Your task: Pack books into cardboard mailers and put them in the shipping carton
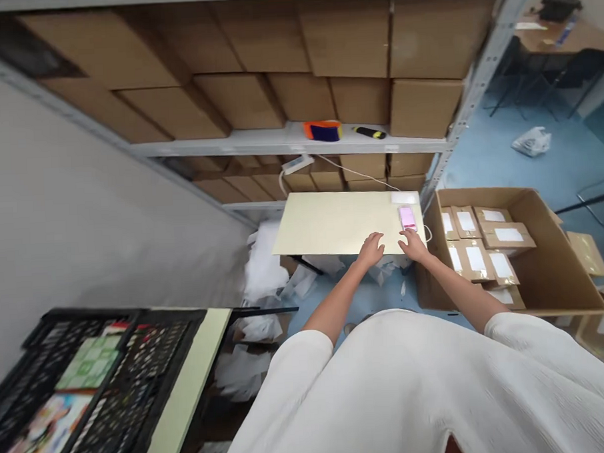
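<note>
My left hand [371, 249] rests at the front edge of a pale yellow tabletop [326, 222], fingers spread and nothing visible in them. Beside it on the right, my right hand [412, 246] lies at the same edge with its fingers apart. Its fingertips are at the lower end of a phone [407, 216] with a lit pink screen, which lies flat on the tabletop. Whether they touch the phone I cannot tell. Behind the phone is a white rectangular item [403, 197], perhaps paper or a label pack.
A large open carton [558, 255] holding several labelled parcels stands at the right. Metal shelving [268, 141] with brown boxes rises behind the tabletop; an orange-and-blue item [322, 131] and a black-yellow tool [369, 133] lie on it. Black crates [182, 352] occupy the left.
</note>
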`<action>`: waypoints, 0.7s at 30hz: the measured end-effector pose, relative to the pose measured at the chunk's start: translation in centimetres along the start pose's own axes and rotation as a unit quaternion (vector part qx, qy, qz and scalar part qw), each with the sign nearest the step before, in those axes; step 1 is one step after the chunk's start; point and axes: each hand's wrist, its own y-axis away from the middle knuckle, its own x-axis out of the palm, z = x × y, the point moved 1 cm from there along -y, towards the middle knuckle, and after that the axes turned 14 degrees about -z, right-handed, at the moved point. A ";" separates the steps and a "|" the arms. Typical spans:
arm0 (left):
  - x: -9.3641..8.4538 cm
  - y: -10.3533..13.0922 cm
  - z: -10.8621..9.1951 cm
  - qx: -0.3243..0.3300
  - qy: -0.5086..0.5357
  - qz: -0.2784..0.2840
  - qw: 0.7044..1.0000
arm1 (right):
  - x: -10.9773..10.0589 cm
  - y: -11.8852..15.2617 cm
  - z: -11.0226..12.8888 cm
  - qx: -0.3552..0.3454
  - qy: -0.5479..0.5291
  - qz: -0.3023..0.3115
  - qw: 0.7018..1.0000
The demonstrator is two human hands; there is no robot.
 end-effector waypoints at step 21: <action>-30.6 26.6 21.4 -0.248 -0.052 -0.367 0.895 | 28.9 3.9 40.4 -0.362 -0.099 0.268 0.887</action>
